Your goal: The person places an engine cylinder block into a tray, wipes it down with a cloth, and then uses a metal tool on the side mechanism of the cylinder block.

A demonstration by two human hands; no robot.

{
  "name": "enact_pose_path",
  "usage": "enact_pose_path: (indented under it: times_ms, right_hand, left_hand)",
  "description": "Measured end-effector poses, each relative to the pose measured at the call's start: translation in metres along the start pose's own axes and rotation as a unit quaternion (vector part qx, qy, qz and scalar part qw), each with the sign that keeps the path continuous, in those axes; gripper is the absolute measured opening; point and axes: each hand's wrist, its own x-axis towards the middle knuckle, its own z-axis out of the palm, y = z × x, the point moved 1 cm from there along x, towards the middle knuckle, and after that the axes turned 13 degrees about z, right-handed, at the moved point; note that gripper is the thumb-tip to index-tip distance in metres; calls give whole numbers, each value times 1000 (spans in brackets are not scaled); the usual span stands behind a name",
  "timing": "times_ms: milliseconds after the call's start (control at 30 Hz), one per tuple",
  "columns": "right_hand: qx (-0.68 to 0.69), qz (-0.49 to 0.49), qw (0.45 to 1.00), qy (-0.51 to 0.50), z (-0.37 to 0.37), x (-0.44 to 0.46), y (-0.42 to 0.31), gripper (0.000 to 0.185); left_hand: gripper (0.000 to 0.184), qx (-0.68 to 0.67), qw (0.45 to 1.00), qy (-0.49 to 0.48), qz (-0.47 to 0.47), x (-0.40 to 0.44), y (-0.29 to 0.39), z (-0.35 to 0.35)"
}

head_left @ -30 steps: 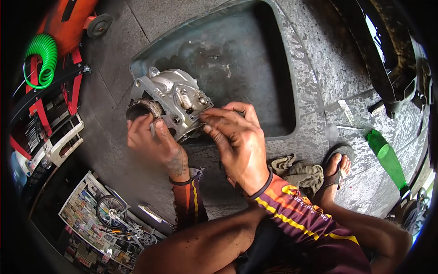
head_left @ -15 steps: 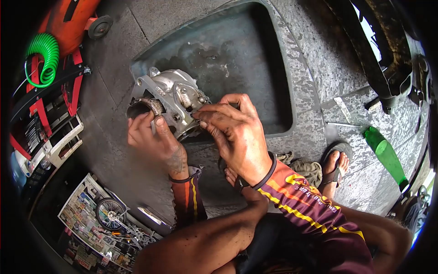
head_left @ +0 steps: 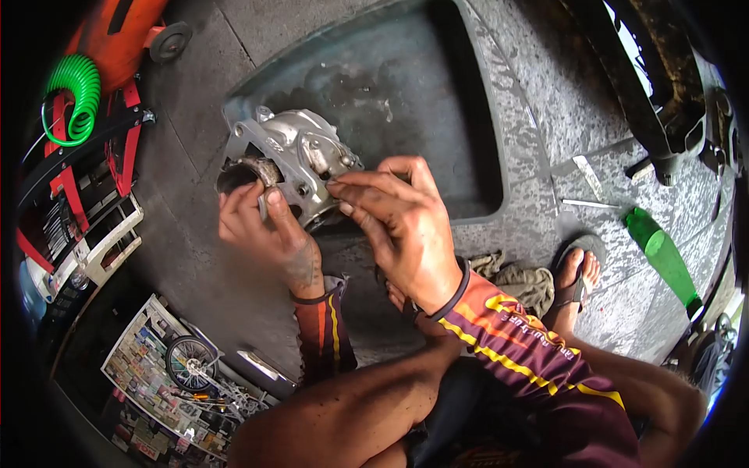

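Observation:
A silver metal engine part (head_left: 300,148) is tilted over the lower left edge of a dark tray (head_left: 502,156). My left hand (head_left: 269,226) grips the part's lower left side, its fingers beside a round opening with a rough, worn rim (head_left: 269,171). Against the lower right face of the part, my right hand (head_left: 402,226) has thumb and forefinger pinched close together. Whatever lies between those fingertips is too small to make out.
To the right lie a green bottle (head_left: 662,261), a thin metal rod (head_left: 591,204) and a rag (head_left: 519,285) beside a sandalled foot (head_left: 576,273). A green coiled hose (head_left: 74,97) hangs at upper left. A dark frame (head_left: 663,101) stands upper right.
My right hand has shifted slightly left and up along the part's face, still pinched. The left hand keeps its grip, and the part has turned very little.

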Motion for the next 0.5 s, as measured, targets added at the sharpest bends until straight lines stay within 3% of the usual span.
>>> enact_pose_path:
  times_ms: [333, 400, 500]
  right_hand:
    - [-105, -3, 994, 20, -8, 4, 24, 17]
    - [-30, -7, 998, 49, -11, 3, 13, 16]
    - [-21, -32, 995, 95, -36, 16, -11, 15]
  left_hand:
    - [31, -1, 999, 28, 18, 6, -5, 10]
    - [31, -2, 1000, 21, 16, 6, -1, 6]
    - [29, 27, 1000, -6, 12, 6, -4, 4]
